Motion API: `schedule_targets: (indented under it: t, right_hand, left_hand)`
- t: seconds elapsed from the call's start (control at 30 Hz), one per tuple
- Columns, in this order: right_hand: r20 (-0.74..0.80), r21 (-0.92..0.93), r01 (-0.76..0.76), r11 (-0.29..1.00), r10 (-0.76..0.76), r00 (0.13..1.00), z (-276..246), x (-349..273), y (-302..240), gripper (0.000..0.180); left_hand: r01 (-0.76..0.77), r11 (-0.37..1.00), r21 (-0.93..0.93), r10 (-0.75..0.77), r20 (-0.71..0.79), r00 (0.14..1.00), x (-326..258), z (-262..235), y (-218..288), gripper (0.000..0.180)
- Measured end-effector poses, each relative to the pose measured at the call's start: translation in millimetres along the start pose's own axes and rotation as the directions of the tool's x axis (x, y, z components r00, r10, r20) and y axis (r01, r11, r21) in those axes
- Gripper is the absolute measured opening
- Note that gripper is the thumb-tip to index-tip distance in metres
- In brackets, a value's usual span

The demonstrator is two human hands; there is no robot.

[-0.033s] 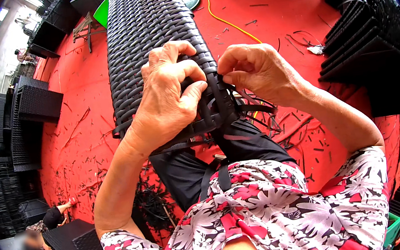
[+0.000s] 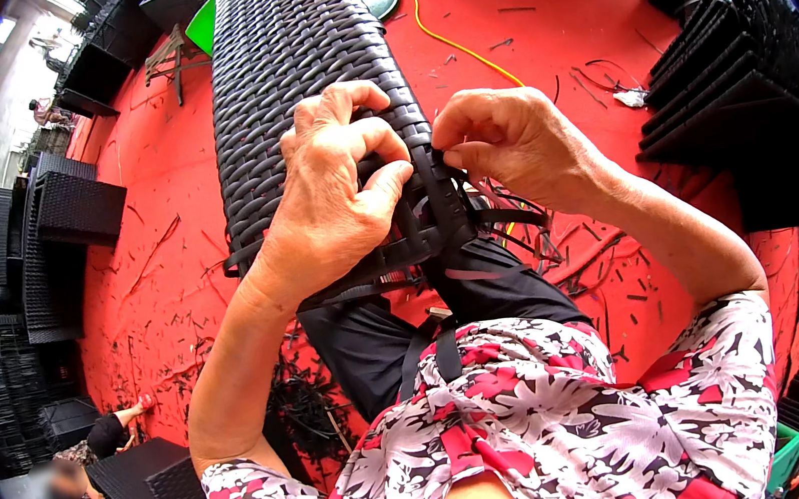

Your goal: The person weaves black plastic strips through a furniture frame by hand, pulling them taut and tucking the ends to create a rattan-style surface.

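- Far left, a co-worker (image 2: 106, 436) is partly hidden behind a dark panel (image 2: 138, 474).
- The black woven piece (image 2: 288, 52) stretches over the red floor (image 2: 153, 176), its far end cut off.
- On it, the left hand (image 2: 332, 183) has curled fingers; whether they grip anything, I can't tell.
- Loose strips (image 2: 507, 219) tangle by its near corner, hard to sort.
- At its right edge, the right hand (image 2: 532, 146) nearly pinches; what's between thumb and forefinger is hidden.

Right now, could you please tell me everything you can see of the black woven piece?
The woven piece is long, black and glossy, mostly tightly interlaced from plastic-looking strips. It stretches away from the person's legs, with loose strips by its near right corner. The left hand rests on top; the right hand touches its right edge.
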State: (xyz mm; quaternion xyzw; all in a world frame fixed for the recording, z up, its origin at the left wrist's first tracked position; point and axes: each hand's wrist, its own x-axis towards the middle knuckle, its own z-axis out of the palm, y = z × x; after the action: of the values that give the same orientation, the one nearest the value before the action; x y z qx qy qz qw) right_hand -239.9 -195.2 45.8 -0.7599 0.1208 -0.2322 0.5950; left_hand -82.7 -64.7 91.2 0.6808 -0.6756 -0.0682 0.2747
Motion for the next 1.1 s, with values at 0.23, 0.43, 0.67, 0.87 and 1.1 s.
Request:
schedule_targets:
  t: [0.23, 0.43, 0.67, 0.87, 1.1]
  right_hand:
    - [-0.009, -0.168, 0.148, 0.975, -0.151, 0.988, 2.9, -1.3, -3.2, 0.012]
    - [-0.01, -0.248, 0.199, 0.948, -0.208, 0.978, 2.9, -0.3, -11.9, 0.012]
    - [0.122, -0.302, -0.04, 0.953, 0.08, 0.989, -5.7, 14.4, -27.6, 0.016]
    - [0.262, -0.322, -0.092, 0.942, 0.182, 0.948, -9.3, 22.4, -31.7, 0.012]
    - [0.375, -0.014, -0.154, 0.988, 0.148, 0.915, -19.6, 23.9, -8.7, 0.006]
  left_hand:
    - [0.099, 0.985, -0.14, -0.101, -0.008, 0.995, -1.3, -2.0, 7.0, 0.006]
    - [0.09, 0.989, -0.114, -0.088, 0.023, 0.996, -5.3, -3.3, 0.9, 0.013]
    - [0.109, 0.985, -0.137, -0.111, -0.01, 0.994, -4.5, 4.3, -1.6, 0.013]
    - [0.071, 0.993, -0.095, -0.079, -0.085, 0.993, -6.9, 7.8, -5.6, 0.01]
    - [0.066, 0.994, -0.082, -0.074, -0.098, 0.992, -7.0, 6.5, -3.1, 0.01]
